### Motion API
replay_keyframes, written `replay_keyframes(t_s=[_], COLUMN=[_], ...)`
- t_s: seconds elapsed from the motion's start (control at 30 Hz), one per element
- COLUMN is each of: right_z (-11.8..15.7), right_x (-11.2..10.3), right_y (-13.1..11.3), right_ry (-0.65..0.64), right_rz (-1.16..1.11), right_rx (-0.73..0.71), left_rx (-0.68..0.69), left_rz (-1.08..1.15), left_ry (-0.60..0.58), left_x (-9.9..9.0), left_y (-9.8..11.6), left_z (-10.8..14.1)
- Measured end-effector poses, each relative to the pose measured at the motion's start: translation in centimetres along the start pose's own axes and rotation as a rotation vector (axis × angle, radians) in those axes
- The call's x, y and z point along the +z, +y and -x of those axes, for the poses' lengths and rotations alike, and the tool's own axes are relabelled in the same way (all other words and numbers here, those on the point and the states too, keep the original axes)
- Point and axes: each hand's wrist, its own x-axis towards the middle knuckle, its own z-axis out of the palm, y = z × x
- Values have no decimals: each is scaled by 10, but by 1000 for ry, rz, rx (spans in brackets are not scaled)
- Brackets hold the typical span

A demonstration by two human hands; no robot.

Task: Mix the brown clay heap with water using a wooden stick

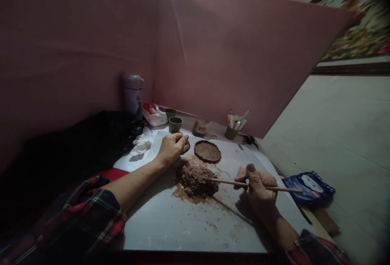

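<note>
Left hand (171, 149), fingers bunched beyond the brown mound (196, 179), hold unclear; mound, on the pale surface (158, 226), likely soft, crumbly; thin stick (226, 182), tip at mound, presumably light, best taken mid-shaft, grasped by right hand (260, 187).

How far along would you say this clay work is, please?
The round, rimmed disc looks shaped. The left hand is at a smaller, partly hidden piece, and the right hand holds a stick to the crumbly heap. That heap looks unshaped, so probably remains to be used.
</note>
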Motion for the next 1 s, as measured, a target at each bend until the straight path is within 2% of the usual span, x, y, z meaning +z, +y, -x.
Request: replay_keyframes(t_s=[0.4, 0.63, 1.0], right_z=[-2, -1, -3], right_x=[-4, -3, -3], right_y=[3, 0, 3], right_ry=[-31, -19, -26], right_rz=[20, 32, 19], right_rx=[-36, 36, 2], left_rx=[26, 21, 36], left_rz=[-25, -2, -27], left_ry=[11, -2, -6], left_x=[0, 1, 0], left_y=[0, 0, -2], left_z=[-1, 0, 0])
